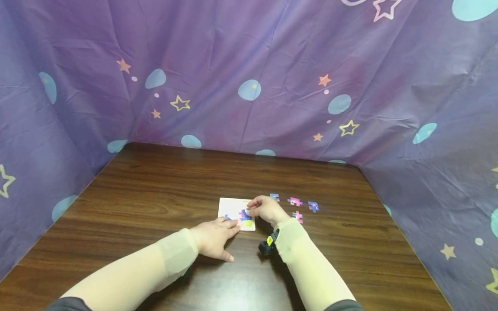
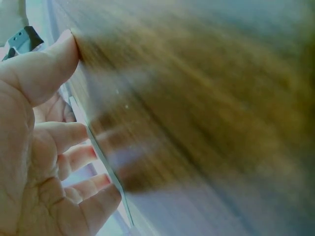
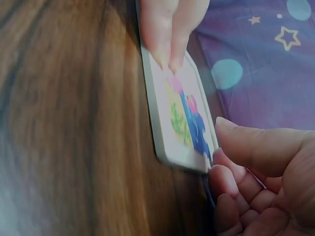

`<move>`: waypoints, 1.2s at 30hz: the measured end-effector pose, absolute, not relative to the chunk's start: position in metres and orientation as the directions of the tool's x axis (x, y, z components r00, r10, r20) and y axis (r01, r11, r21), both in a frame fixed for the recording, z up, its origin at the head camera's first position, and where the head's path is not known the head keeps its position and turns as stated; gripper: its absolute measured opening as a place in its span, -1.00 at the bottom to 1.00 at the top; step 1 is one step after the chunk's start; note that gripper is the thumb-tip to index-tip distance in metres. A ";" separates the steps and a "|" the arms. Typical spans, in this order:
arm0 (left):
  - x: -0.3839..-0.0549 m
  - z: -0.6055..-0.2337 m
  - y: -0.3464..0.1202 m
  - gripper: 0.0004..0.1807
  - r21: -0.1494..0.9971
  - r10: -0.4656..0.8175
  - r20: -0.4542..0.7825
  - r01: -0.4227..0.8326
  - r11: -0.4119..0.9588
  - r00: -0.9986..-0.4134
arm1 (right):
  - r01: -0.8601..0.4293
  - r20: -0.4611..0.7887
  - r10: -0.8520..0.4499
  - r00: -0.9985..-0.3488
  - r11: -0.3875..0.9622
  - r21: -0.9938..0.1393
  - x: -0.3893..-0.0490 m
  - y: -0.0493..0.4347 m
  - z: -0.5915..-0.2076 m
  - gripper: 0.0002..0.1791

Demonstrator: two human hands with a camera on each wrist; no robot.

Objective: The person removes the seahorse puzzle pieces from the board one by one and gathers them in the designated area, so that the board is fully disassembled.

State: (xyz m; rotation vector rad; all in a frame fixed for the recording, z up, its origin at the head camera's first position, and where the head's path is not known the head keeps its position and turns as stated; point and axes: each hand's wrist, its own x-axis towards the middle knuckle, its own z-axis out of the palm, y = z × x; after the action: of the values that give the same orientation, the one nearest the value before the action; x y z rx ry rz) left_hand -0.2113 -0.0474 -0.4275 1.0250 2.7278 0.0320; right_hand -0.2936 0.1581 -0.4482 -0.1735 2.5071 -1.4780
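Note:
A small white puzzle board (image 1: 227, 203) lies on the table, with blue, pink and yellow-green printed pieces (image 1: 246, 216) on its right half. My left hand (image 1: 216, 236) has its fingers spread, the fingertips resting on the board's near edge and the thumb out to the side. At the board's right side is my right hand (image 1: 268, 209), fingers bent and thumb near the index finger. In the right wrist view, the right thumb and fingertips are right at the corner of the board (image 3: 160, 140); I cannot tell whether they hold a piece.
Several loose jigsaw pieces lie right of the board: a blue one (image 1: 274, 197), a pink one (image 1: 295, 201), a blue-violet one (image 1: 313, 206) and another pink one (image 1: 297, 217). The brown wooden table (image 1: 155, 185) is bordered by a purple star-patterned cloth (image 1: 218, 77).

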 end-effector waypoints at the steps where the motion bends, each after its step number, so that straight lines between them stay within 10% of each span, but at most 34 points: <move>1: -0.211 -0.428 -0.047 -0.05 0.099 0.654 -0.201 0.649 0.754 -0.729 | 0.013 -0.132 -0.211 -0.968 0.487 -0.873 -0.294 0.160 -0.449 -0.74; 18: -0.211 -0.427 -0.044 -0.04 0.079 0.656 -0.193 0.655 0.751 -0.729 | 0.010 -0.065 -0.099 -0.993 0.477 -0.879 -0.298 0.203 -0.434 -0.85; 36: -0.213 -0.429 -0.053 -0.04 0.103 0.659 -0.197 0.653 0.750 -0.726 | -0.014 -0.132 -0.218 -0.967 0.561 -0.828 -0.296 0.142 -0.449 -0.71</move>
State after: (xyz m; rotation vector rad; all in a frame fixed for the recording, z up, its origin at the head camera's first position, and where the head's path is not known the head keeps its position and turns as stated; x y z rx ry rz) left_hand -0.2133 -0.0527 -0.4289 1.0373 2.7286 0.0386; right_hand -0.2958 0.1420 -0.4486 -0.1944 2.5762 -1.3630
